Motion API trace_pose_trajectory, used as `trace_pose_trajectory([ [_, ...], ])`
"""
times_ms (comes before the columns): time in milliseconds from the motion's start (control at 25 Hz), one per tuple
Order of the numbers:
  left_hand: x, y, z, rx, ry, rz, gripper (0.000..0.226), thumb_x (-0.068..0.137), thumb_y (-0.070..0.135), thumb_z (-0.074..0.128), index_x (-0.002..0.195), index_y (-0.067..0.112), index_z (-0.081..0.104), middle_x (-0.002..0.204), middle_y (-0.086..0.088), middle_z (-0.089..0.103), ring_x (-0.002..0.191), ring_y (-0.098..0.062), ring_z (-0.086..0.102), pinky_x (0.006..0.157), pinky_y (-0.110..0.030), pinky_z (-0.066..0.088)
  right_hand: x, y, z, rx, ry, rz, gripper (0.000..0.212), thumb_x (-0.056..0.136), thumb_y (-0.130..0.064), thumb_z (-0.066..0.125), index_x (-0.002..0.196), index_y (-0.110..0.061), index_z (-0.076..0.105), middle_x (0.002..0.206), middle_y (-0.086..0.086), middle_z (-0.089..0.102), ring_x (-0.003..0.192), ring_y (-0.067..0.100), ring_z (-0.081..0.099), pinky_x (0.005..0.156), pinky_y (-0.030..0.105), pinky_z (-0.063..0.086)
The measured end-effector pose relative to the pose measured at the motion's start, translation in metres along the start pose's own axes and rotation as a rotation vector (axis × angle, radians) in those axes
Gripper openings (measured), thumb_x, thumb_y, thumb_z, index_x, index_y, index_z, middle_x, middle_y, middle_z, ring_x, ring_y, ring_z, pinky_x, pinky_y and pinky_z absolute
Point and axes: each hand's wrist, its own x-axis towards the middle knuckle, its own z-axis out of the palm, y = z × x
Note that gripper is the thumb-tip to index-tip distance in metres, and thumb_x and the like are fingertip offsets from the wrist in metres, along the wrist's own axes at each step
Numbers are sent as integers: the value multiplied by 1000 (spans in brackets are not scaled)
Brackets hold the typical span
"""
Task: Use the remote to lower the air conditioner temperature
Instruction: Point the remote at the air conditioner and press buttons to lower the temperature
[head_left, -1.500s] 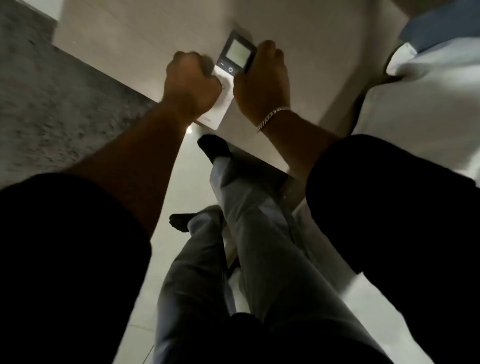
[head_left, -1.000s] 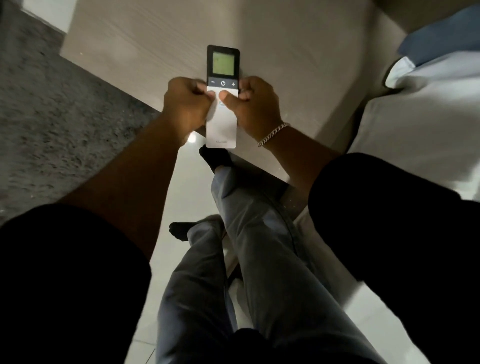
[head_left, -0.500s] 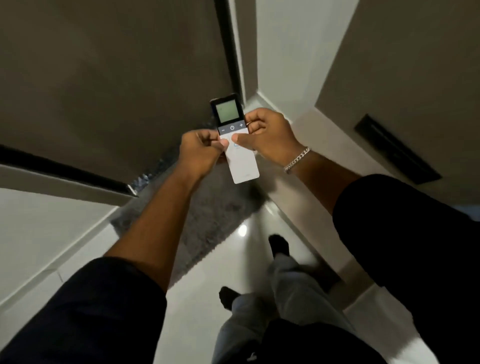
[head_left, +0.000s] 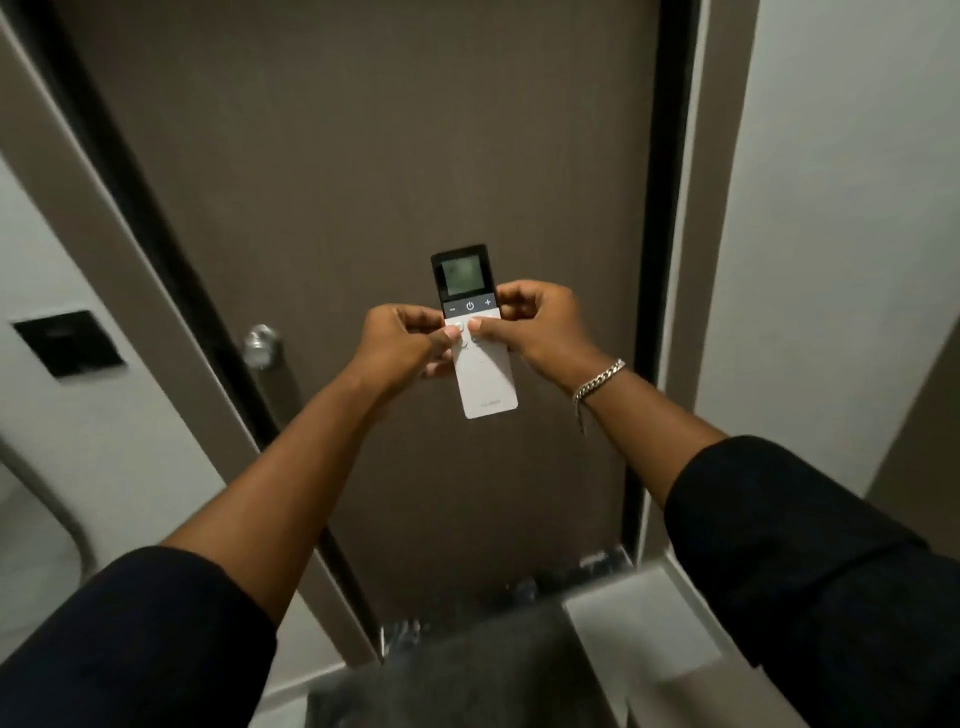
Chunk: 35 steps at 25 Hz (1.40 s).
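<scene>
A slim white remote (head_left: 485, 382) with a black top and a small grey screen is held upright in front of me at arm's length. My left hand (head_left: 400, 348) grips its left edge, thumb resting on the round buttons below the dark minus, power and plus strip. On the other side, my right hand (head_left: 540, 327), with a chain bracelet on the wrist, holds the right edge, its thumb also on the round buttons. No air conditioner is in view.
A dark brown door (head_left: 389, 182) with a metal knob (head_left: 262, 345) fills the background. A black wall panel (head_left: 67, 343) sits at the left. White walls flank the door, and a grey mat (head_left: 467, 670) lies at its foot.
The view has swung up from the floor and my legs to the door. Both hands rose with the remote and keep hold of it, now straighter in front of the door.
</scene>
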Motion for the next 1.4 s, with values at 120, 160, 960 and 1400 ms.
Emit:
trace_pose_trajectory([
  [120,10,67,-35,-16,75,143,6,85,2,66,87,7,68,86,-9,72,68,-14,72,59,-27,61,33,-68,11,35,-24,-126,35,73,-2,81,105,-1,68,98,14,75,83,19,72,72,27,59],
  [160,12,90,-46,-14,89,186,7,85,2,66,92,4,68,89,-12,72,70,-17,72,59,-27,61,43,-92,13,56,-29,-167,38,73,-2,81,108,0,67,103,17,75,88,23,72,75,31,59],
  [960,-25,254,-123,192,190,535,27,85,16,68,105,-1,64,101,-16,73,86,-23,75,65,-34,63,60,-267,34,142,-73,-523,37,75,-9,81,109,-5,68,105,13,76,96,24,74,85,38,61],
  [1400,-27,260,-115,155,146,533,25,86,14,68,105,-1,65,98,-16,75,83,-20,76,60,-30,62,61,-266,24,128,-55,-524,38,73,-12,83,108,-8,69,104,10,77,94,21,76,86,42,62],
])
